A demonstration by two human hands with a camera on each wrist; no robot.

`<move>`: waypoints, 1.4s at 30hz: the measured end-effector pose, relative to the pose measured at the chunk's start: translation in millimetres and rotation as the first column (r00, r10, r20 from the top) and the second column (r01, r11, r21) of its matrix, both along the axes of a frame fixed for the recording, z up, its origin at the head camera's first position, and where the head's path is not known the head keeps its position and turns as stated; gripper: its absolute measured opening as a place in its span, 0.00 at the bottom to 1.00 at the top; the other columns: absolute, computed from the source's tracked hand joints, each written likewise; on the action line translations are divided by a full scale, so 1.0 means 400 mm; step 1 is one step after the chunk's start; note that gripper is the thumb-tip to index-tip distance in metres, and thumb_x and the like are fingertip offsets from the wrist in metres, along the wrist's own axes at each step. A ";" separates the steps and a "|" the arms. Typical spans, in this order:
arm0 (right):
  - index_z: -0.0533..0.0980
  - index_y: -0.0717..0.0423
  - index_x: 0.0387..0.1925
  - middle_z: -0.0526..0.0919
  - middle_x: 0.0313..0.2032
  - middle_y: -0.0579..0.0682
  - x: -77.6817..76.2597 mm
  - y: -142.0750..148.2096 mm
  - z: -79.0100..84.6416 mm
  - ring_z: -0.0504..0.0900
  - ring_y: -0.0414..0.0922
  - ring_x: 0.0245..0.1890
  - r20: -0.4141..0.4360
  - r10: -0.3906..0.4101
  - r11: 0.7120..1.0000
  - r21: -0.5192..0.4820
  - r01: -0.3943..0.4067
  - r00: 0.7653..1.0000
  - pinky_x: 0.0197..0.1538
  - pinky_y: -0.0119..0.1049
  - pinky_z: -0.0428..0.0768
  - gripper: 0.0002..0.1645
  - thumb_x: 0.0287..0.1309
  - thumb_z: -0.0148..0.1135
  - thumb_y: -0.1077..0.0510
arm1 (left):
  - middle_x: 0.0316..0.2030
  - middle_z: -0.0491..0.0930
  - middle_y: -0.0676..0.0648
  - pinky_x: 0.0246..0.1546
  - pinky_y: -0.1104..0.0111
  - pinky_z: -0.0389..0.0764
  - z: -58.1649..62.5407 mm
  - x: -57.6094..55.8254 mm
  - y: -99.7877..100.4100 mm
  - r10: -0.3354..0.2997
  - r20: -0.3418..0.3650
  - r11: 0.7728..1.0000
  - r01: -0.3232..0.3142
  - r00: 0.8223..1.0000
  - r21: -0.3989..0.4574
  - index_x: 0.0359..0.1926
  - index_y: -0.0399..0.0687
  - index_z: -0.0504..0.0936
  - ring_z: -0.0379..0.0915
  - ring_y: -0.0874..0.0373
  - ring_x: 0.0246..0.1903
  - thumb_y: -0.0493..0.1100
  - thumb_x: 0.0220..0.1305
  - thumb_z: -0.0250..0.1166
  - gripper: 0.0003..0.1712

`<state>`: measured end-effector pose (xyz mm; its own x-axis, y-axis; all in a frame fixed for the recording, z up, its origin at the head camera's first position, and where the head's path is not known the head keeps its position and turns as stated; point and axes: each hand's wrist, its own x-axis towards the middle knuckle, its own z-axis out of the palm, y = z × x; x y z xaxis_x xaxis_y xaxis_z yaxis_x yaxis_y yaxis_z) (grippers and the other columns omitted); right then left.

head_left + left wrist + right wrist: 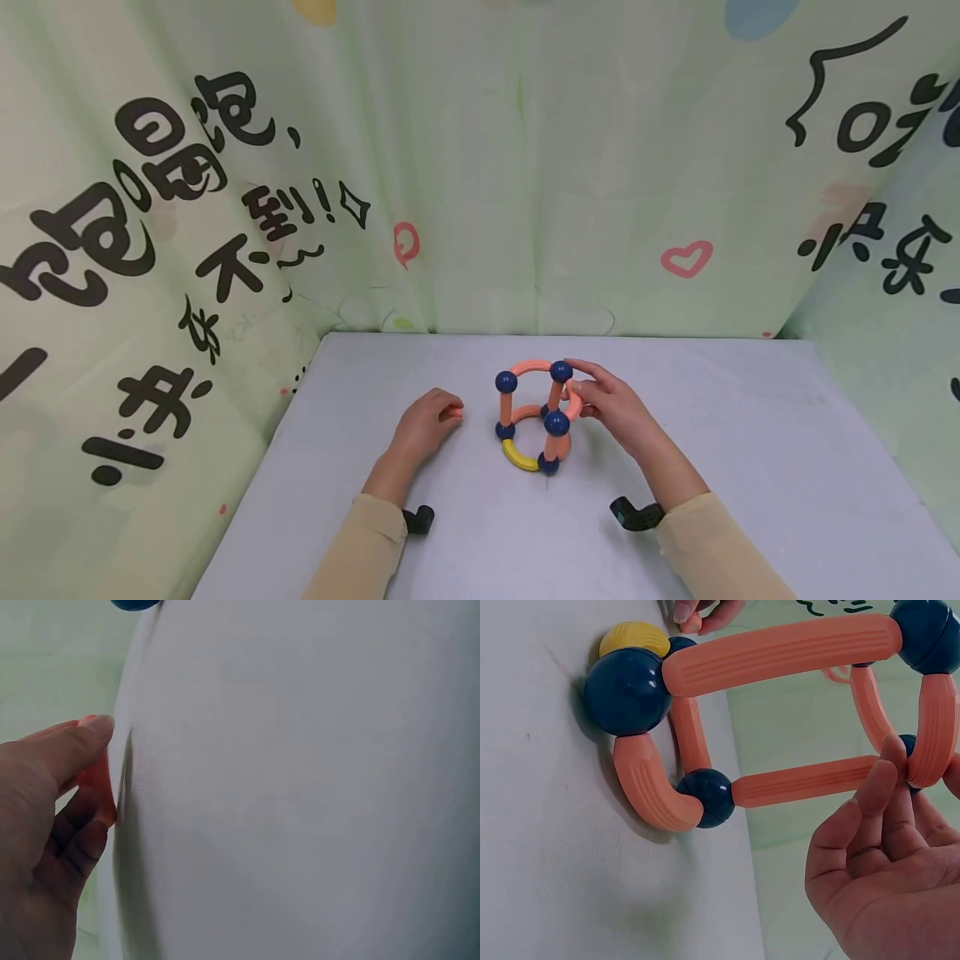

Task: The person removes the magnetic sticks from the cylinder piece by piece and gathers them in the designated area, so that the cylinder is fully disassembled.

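1. Clock's laid flat over the head view, 12 pointing away from the person. Main thing is a ball-and-rod frame, standing on the table between the two hands.
2. It's got navy balls at the corners, coral uprights, and coral curved rods. One yellow curved rod sits around 7 o'clock on the base.
3. Left hand is off at 9 o'clock, not touching the frame. Thumb and fingers are pinched around a short coral piece; most of it is hidden by the fingers.
4. Right hand is at about 3 o'clock, fingers bent in and pinching the upper coral curved rod on that side.
5. Both wrists have a black device, left one and right one, poking out by beige sleeves.
6. Pale green curtain at 12, black lettering toward 10 and 2.
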<state>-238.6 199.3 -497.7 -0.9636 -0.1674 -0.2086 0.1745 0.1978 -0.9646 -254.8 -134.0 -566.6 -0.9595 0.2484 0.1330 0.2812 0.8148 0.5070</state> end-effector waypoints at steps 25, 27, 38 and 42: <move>0.64 0.42 0.71 0.85 0.44 0.47 0.005 -0.004 0.004 0.80 0.45 0.42 0.006 -0.008 1.000 -0.023 0.008 1.000 0.48 0.32 0.80 0.35 0.67 0.58 0.39 | 0.49 0.78 0.54 0.49 0.64 0.79 -0.001 0.012 0.005 -0.019 0.058 0.988 0.010 0.998 0.156 0.48 0.56 0.85 0.75 0.61 0.43 0.50 0.64 0.69 0.13; 0.64 0.42 0.71 0.85 0.44 0.47 0.005 -0.005 0.005 0.80 0.45 0.41 0.008 -0.008 1.000 -0.029 0.009 1.000 0.48 0.32 0.80 0.35 0.67 0.58 0.39 | 0.46 0.79 0.55 0.46 0.65 0.79 0.004 0.018 0.015 -0.034 0.063 0.987 0.024 0.997 0.159 0.48 0.56 0.85 0.75 0.62 0.40 0.50 0.64 0.68 0.12; 0.64 0.42 0.71 0.85 0.44 0.47 0.009 -0.005 0.009 0.79 0.45 0.41 0.015 -0.001 0.998 -0.061 0.002 1.000 0.48 0.32 0.80 0.35 0.67 0.58 0.39 | 0.47 0.75 0.58 0.47 0.66 0.79 0.022 0.098 0.104 -0.130 0.139 0.989 0.119 0.982 0.086 0.45 0.64 0.85 0.73 0.62 0.43 0.57 0.64 0.67 0.11; 0.64 0.42 0.71 0.85 0.45 0.48 0.008 -0.004 0.009 0.79 0.45 0.42 0.016 -0.002 0.998 -0.065 0.003 1.000 0.48 0.33 0.80 0.35 0.66 0.58 0.39 | 0.53 0.72 0.58 0.51 0.65 0.79 0.016 0.125 0.138 -0.197 0.123 0.980 0.194 0.973 0.037 0.49 0.65 0.85 0.73 0.63 0.47 0.58 0.63 0.67 0.15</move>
<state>-235.2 197.5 -494.2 -0.9606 -0.1784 -0.2132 0.1907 0.1348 -0.9723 -204.8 -78.9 -560.2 -0.9021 0.4308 0.0231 0.3665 0.7370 0.5679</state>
